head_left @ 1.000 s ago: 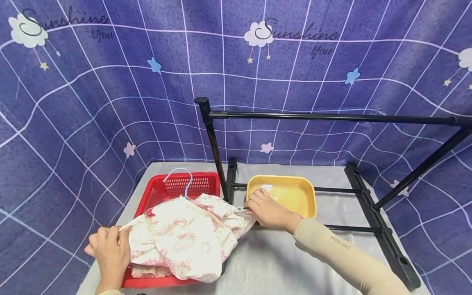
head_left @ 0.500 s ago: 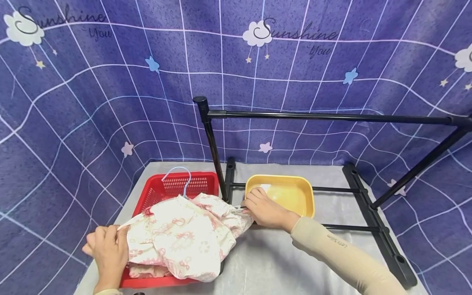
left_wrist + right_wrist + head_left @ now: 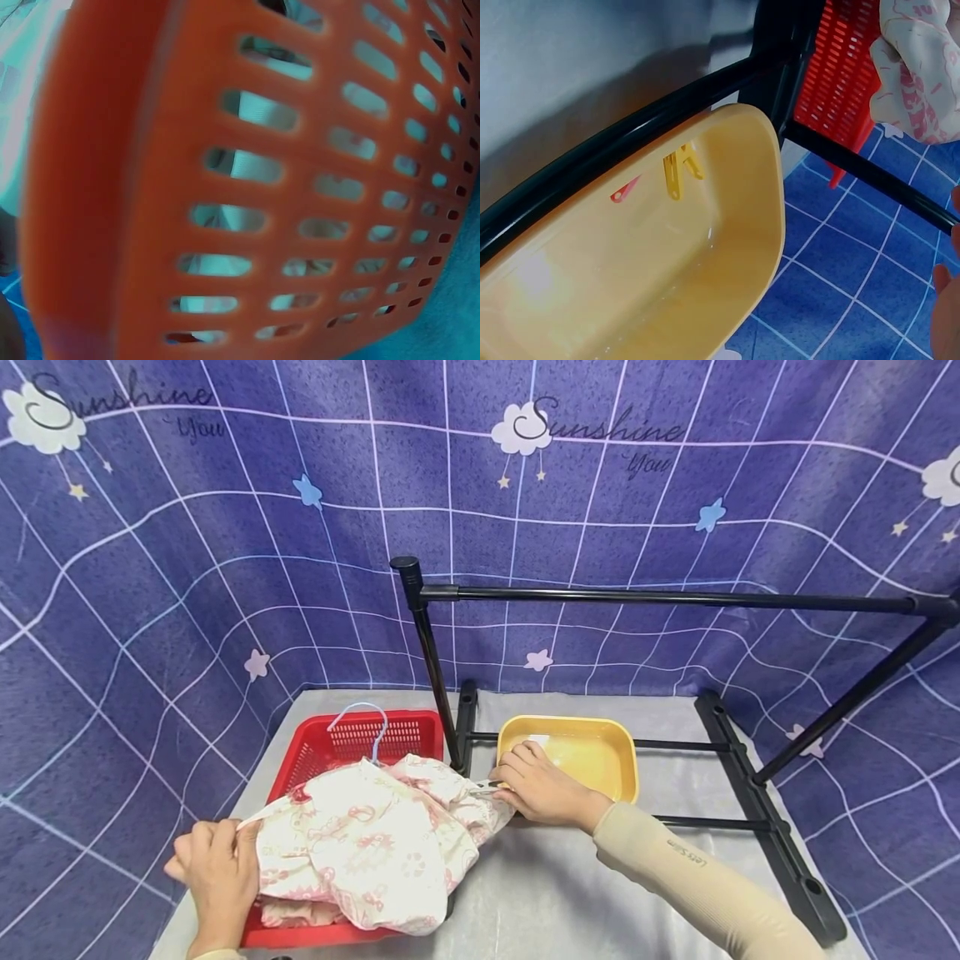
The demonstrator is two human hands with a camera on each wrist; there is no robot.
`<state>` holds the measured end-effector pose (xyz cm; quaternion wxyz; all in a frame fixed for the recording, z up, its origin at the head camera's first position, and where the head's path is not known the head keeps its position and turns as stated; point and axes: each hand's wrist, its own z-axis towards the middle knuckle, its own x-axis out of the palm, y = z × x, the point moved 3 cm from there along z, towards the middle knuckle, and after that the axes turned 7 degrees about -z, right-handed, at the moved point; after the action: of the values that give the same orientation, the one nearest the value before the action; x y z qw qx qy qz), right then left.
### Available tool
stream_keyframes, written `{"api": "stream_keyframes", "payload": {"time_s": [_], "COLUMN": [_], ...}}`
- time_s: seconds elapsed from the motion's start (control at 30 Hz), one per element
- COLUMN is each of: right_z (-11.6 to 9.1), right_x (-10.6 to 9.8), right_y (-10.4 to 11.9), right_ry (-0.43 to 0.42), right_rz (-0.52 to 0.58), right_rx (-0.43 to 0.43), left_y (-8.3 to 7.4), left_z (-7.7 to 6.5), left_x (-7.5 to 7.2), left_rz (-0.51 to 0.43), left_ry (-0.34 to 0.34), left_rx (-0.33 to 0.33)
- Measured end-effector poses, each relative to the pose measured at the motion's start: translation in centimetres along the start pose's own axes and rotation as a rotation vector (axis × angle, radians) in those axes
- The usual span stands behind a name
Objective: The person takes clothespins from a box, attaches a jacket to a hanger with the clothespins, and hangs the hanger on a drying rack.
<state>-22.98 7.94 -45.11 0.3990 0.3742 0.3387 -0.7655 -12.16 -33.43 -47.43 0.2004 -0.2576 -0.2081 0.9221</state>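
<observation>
A white garment with pink print (image 3: 367, 843) lies bunched over the red basket (image 3: 288, 777). What kind of garment it is cannot be made out. From its top sticks the pale blue hook of a hanger (image 3: 377, 737); the hanger's body is hidden in the cloth. At the garment's left edge my left hand (image 3: 217, 872) pinches a thin strip of white cloth. My right hand (image 3: 543, 785) grips the garment's right end, where a small dark and silvery clip (image 3: 486, 787) shows at the fingertips. In the left wrist view the basket wall (image 3: 307, 165) hides that hand.
A black rack (image 3: 637, 597) stands behind and to the right, its left post (image 3: 435, 685) beside the basket. Behind my right hand sits a yellow basin (image 3: 600, 752). In it lie a yellow clothespin (image 3: 673, 176) and part of a red one (image 3: 622, 190).
Both hands keep their hold on the garment, almost still. The whole head view has shifted slightly to the left.
</observation>
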Motion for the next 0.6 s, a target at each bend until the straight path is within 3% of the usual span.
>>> {"api": "stream_keyframes", "payload": {"time_s": [0.6], "right_z": [-1.3], "right_x": [-0.2], "right_y": [-0.5], "right_ry": [0.023], "right_rz": [-0.003], "right_rx": [0.051], "left_y": [0.0], "left_z": [-0.1], "left_x": [0.0], "left_rz": [0.003], "left_ry": [0.002], "left_rx": [0.012]}}
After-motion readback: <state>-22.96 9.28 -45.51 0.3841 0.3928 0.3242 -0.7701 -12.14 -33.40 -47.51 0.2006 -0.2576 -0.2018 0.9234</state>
